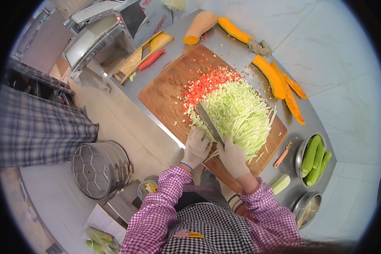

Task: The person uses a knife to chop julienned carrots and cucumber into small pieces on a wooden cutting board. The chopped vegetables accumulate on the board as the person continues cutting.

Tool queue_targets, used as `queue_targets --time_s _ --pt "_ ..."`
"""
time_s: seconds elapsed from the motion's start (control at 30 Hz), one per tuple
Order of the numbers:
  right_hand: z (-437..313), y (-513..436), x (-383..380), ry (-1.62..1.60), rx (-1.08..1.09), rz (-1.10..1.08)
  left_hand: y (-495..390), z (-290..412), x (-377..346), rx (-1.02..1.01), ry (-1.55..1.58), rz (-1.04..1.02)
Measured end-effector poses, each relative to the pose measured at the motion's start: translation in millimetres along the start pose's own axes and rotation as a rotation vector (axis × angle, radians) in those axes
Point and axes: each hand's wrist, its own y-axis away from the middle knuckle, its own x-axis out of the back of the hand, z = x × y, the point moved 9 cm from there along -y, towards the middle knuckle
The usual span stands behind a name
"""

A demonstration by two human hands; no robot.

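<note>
My right hand [233,158], in a pale knit glove, grips a cleaver-like kitchen knife [210,123]. Its blade rests among finely chopped pale-green vegetable [225,103] on a wooden cutting board [160,89]. Close to the left of the blade, my gloved left hand [197,147] has curled fingers at the edge of the chopped pieces; whether they pinch anything is hidden. Long pale-green vegetable shreds [252,131] lie to the right of the knife. Beyond the chopped green, diced orange-red vegetable, apparently carrot [198,89], is heaped.
Past the board lie a cut squash [201,27], orange squash wedges [270,76], a wooden grater [143,57] and a carrot [151,59]. On the right are a peeler [283,154], a bowl rim [298,152] around green gourds [314,158], a peeled piece [280,183] and a metal bowl [308,208].
</note>
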Motion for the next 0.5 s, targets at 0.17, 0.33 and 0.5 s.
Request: queue_targets --time_s 0.17,0.33,0.5 --pt "1.2 -11.8 -18.0 0.042 -0.030 -0.019 -1.4 12.9 16.1 -0.059 0.022 0.077" --pt "3.4 -11.5 -20.8 0.018 -0.009 -0.002 2.5 8.8 35.1 -0.061 0.008 0.115" --pt "-0.9 -12.0 -11.8 -0.017 0.019 0.014 5.8 -12.4 15.7 0.030 0.040 0.036"
